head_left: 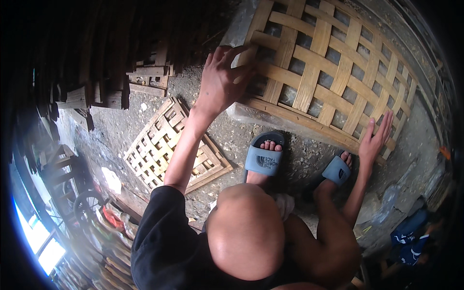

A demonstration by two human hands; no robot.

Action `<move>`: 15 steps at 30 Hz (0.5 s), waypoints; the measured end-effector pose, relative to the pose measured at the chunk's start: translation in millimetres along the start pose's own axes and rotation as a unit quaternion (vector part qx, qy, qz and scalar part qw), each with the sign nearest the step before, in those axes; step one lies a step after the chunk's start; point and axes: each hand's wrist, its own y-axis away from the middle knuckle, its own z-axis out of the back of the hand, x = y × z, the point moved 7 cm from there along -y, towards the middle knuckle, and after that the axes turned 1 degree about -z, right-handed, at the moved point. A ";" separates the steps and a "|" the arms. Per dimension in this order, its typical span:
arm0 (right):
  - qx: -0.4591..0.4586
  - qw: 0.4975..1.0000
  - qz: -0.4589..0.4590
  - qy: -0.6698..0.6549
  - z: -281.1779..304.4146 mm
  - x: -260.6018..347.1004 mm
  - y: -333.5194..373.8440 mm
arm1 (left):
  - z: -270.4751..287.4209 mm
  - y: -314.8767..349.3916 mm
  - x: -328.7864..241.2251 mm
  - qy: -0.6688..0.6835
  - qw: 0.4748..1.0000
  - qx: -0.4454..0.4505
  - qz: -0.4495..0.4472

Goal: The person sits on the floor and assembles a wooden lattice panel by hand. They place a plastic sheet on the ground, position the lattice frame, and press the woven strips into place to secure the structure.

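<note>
A large woven bamboo panel [309, 92] with a wooden edge frame lies at the upper right, raised on a pale slab [256, 116]. My left hand [222, 82] is at the panel's left edge, its index finger and thumb curled onto it and the other fingers bent. On the panel's near right corner rests my right hand [376, 137], its fingers stretched out flat along the strips. A smaller woven panel [164, 145] in a wooden frame lies on the ground at the left, partly hidden behind my left forearm.
My feet in blue-grey slide sandals [264, 159] stand just below the large panel. Stacked wooden slats [116, 96] rise at the upper left. A wheel [89, 205] and a red item [113, 217] show at the lower left. Clear plastic [389, 200] and dark blue cloth [411, 241] lie at the right.
</note>
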 end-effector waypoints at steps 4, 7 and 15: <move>-0.008 1.000 -0.002 0.004 2.8 -4.6 2.0 | -1.6 -5.2 1.4 0.049 0.998 -0.037 -0.002; -0.009 1.000 0.000 0.004 3.6 -6.0 1.6 | -5.1 -7.3 3.3 0.052 0.998 -0.027 0.014; -0.003 1.000 -0.009 0.001 2.5 -5.0 0.1 | -20.9 -6.1 -17.6 -0.093 0.993 0.035 -0.059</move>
